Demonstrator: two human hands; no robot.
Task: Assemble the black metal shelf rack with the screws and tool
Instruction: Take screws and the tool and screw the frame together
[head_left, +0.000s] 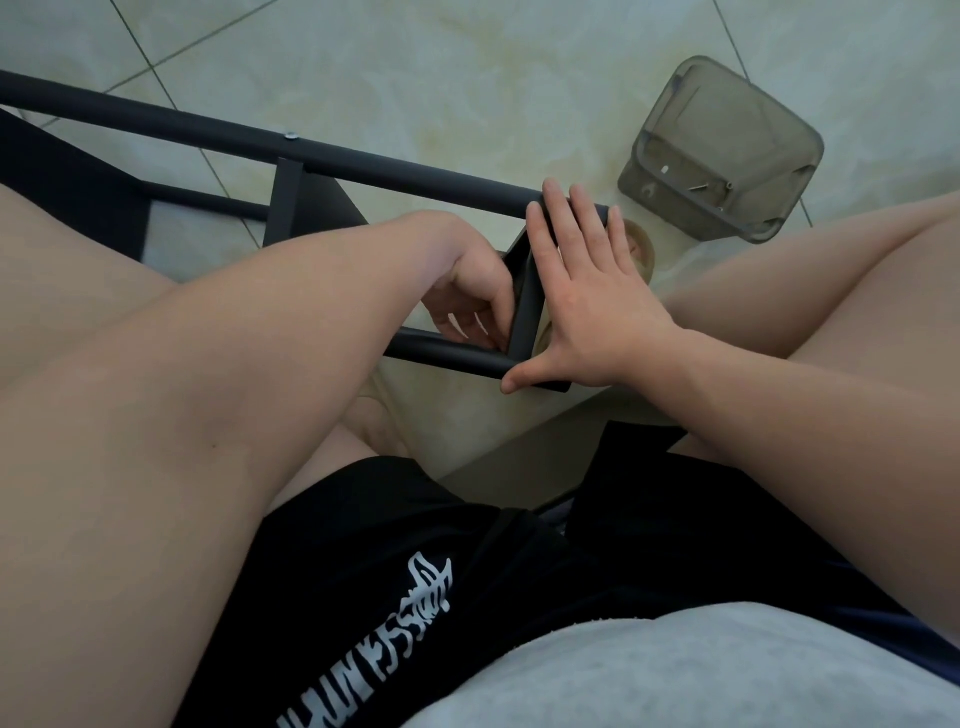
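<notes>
Nearest the lens, a light grey fabric shirt (675, 675) across the bottom edge. Just above it, black shorts with white printed lettering (415, 571), and bare legs out to either side.

Beyond the knees, a pale green-cream tiled floor (415, 78). Lying on its side over that floor, between the legs, the black metal shelf rack of round tubes and flat crosspieces (363, 161). One long tube slanting from the upper left edge down to the middle, with a small silver screw head (290, 136) set in it. A second, shorter tube lower down and nearer the body.

Far right on the floor, well apart from the rack, a translucent grey plastic square container (727, 150).

Laid flat against the rack's end crosspiece, the right hand (587, 301). Fingers (558, 218) straight and slightly spread, tips reaching the far long tube, thumb stretched onto the end of the near tube. Gripping nothing, only pressing.

Tucked inside the same corner, touching the crosspiece, the left hand (472, 291). Fingers curled, tips bunched at the joint of crosspiece and near tube. Impossible to tell what they pinch, if anything.

Inside the container, a few small silver screws (698, 186).
</notes>
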